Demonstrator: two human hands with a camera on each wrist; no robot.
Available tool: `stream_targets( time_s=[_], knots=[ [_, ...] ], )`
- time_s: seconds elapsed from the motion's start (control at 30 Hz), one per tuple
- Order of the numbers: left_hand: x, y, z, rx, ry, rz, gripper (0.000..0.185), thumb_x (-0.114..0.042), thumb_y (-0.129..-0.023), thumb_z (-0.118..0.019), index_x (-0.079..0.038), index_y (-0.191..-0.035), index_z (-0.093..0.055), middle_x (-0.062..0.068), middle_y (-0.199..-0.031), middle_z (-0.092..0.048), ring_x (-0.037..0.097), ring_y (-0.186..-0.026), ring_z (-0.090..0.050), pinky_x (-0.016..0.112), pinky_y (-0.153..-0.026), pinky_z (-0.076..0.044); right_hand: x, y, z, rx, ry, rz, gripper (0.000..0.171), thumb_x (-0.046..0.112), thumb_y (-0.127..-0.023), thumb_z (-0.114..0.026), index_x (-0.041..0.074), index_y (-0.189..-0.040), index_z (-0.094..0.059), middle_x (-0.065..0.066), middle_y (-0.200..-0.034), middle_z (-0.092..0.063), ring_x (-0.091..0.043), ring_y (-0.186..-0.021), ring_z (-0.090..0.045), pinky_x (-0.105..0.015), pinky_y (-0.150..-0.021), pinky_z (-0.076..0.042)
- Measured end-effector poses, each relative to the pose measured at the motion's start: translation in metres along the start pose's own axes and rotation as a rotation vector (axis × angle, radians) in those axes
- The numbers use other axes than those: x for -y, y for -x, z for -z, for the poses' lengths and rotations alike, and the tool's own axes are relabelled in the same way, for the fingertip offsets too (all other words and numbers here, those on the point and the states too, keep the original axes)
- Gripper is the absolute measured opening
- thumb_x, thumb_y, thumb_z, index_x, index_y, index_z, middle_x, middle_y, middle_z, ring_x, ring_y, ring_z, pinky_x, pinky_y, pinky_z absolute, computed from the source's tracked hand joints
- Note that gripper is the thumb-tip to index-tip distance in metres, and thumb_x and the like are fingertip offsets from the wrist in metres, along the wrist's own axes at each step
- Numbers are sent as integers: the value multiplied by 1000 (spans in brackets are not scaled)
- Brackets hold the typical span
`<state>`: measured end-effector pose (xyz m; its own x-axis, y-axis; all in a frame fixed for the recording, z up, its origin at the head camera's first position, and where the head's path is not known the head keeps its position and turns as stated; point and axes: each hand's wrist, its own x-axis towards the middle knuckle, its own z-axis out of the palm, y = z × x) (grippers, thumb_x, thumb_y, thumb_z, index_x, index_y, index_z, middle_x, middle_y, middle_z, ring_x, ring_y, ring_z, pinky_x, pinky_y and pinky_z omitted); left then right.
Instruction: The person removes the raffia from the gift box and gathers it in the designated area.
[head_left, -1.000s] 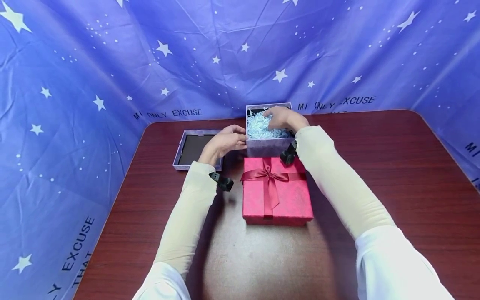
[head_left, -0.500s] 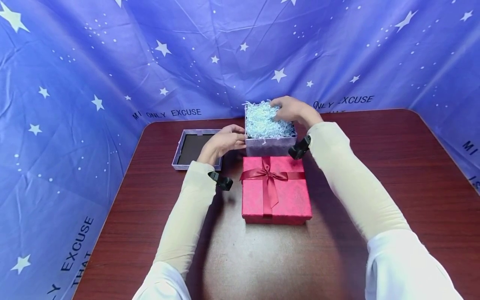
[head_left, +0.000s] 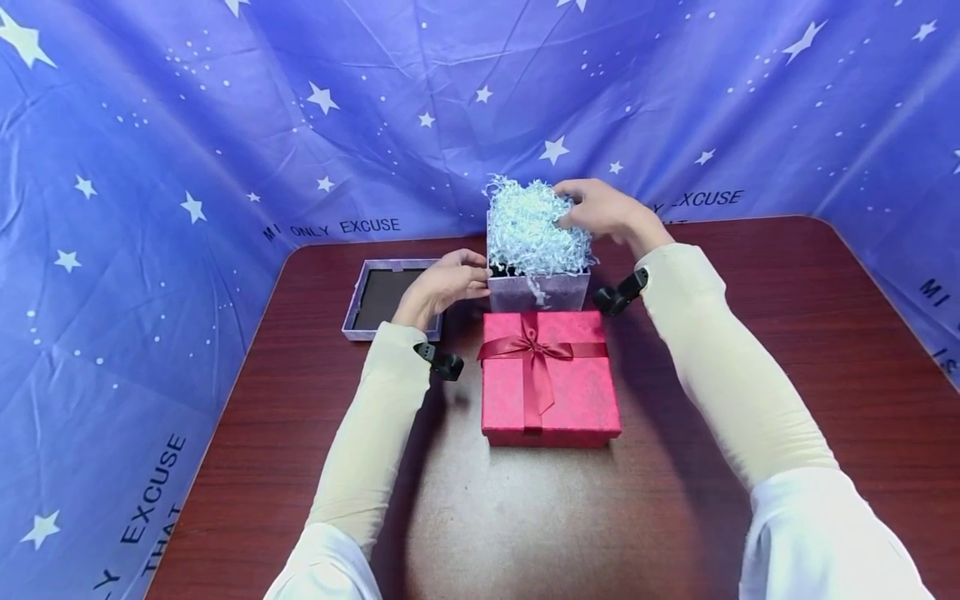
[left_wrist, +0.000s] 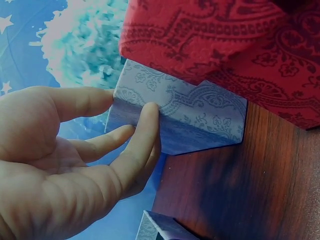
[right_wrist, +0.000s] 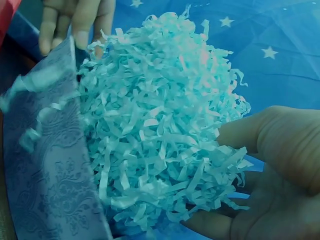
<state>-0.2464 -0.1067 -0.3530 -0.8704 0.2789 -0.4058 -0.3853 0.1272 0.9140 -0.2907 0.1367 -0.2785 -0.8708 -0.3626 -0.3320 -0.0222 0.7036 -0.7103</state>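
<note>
In the head view, a large clump of pale-blue shredded paper bulges above the open lavender box at the table's back. My right hand grips this clump from the right, thumb on one side and fingers beneath, as the right wrist view shows; some fingertips are buried in the strips. A few strands dangle over the box's front wall. My left hand touches the left side of the lavender box with fairly straight fingers. Dark contents show at the box's front left corner, too small to identify.
A red gift box with a ribbon bow stands directly in front of the lavender box. Left of it, a lavender lid lies inside-up with a dark inner panel. A starry blue curtain hangs right behind the table.
My right hand has moved up and right, lifting the shredded paper from inside the box to above its rim. My left hand has stayed at the box's left side.
</note>
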Motion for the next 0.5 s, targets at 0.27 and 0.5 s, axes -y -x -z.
stream_targets(
  time_s=[0.27,0.5],
  knots=[
    [2,-1,1,5,13,-12,41,6,-95,-45,10,-133,-31,19,-112,-46,21,-87,-55,38,-101,-47,2,13,8,-58,-54,37,72,12,-92,-57,23,-153,-21,-9,-158,-19,-3,-50,-34,-21,-51,-40],
    [2,-2,1,5,8,-17,40,5,-94,-46,9,-132,-32,18,-111,-47,20,-87,-54,39,-102,-47,2,25,17,-88,-79,73,68,11,-93,-54,24,-152,-23,-8,-159,-16,-19,-110,-49,-30,-80,-51]
  ],
)
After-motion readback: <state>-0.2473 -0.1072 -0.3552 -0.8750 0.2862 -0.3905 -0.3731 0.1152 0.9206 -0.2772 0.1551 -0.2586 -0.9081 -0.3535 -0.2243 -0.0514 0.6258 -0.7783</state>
